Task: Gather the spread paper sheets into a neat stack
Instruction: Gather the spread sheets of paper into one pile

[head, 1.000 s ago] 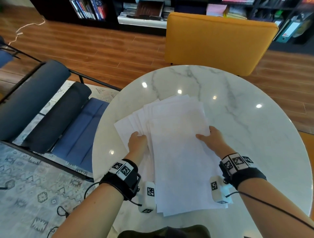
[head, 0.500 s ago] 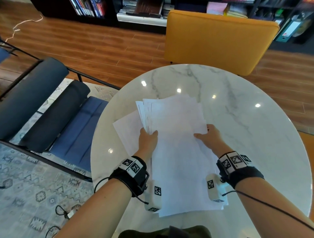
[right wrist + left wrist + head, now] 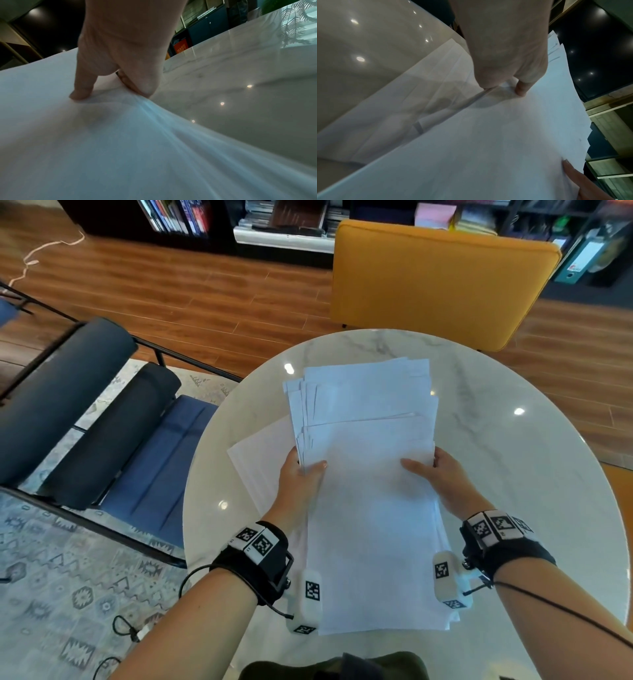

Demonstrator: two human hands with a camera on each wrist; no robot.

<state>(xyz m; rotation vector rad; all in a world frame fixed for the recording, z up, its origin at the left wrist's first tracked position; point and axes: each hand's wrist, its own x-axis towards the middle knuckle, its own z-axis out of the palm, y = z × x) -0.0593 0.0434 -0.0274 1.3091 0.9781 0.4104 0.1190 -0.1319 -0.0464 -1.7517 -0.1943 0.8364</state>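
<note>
A bundle of white paper sheets (image 3: 370, 501) is held over the round marble table (image 3: 513, 467), its far edges still uneven and stepped. My left hand (image 3: 301, 474) grips the bundle's left edge, thumb on top and fingers underneath (image 3: 520, 89). My right hand (image 3: 435, 474) grips the right edge the same way, thumb (image 3: 80, 93) pressing the top sheet. The paper (image 3: 120, 148) bows upward between the hands. One more sheet (image 3: 263, 460) lies flat on the table to the left, partly under the bundle.
A yellow chair (image 3: 438, 282) stands at the table's far side. A dark blue chair (image 3: 102, 433) sits to the left on a patterned rug (image 3: 51, 594). Bookshelves (image 3: 274, 217) line the back wall. Cables lie on the floor at lower left.
Both hands have closed in on the spread sheets and pulled them together into one bundle, lifted slightly. The fan on the left has collapsed, leaving one sheet on the table.
</note>
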